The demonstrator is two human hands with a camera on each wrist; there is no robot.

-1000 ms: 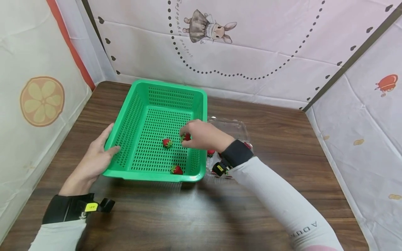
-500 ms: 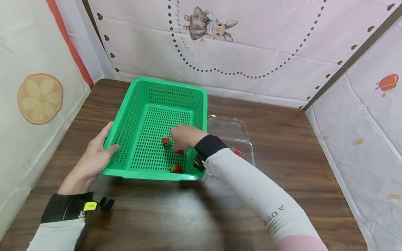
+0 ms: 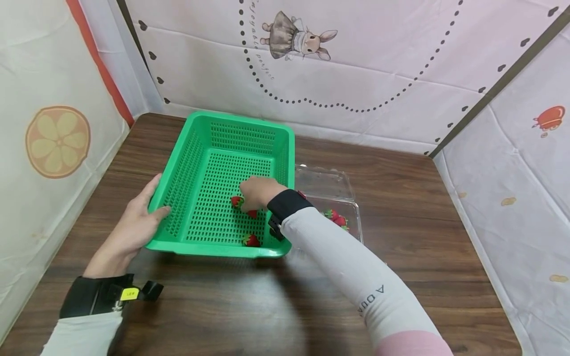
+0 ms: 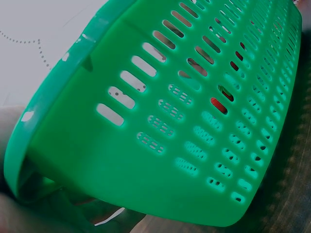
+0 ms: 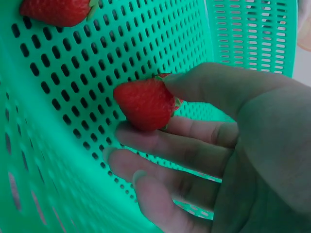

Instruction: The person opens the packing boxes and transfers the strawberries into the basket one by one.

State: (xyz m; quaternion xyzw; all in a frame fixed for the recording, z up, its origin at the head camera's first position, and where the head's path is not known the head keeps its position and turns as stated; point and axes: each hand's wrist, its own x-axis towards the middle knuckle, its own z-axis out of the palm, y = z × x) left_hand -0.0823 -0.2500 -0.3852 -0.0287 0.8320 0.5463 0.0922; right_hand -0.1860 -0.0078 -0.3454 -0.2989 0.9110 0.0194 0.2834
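Observation:
My left hand (image 3: pixel 133 225) grips the left rim of a green plastic basket (image 3: pixel 213 249), thumb over the inside wall. The left wrist view looks at the slotted outer wall (image 4: pixel 97 170). Inside the basket, my right hand (image 3: pixel 258 192) reaches low over the slotted floor. It holds a red strawberry (image 5: pixel 146 104) between thumb and fingers, close to the floor; whether the berry touches it I cannot tell. Another strawberry (image 3: pixel 236 201) lies just left of the right hand, and one more (image 3: pixel 252 241) lies near the front wall.
A clear plastic clamshell box (image 3: pixel 327 182) stands lid-up right of the basket, partly behind the right forearm. Several strawberries (image 3: pixel 340 220) lie in it. The brown wooden table (image 3: pixel 401 198) is bounded by printed cloth walls (image 3: pixel 378 59) at the back and sides.
My right hand has moved left and down into the basket with the strawberry, and has slowed over the last half second. The left hand and basket stay put.

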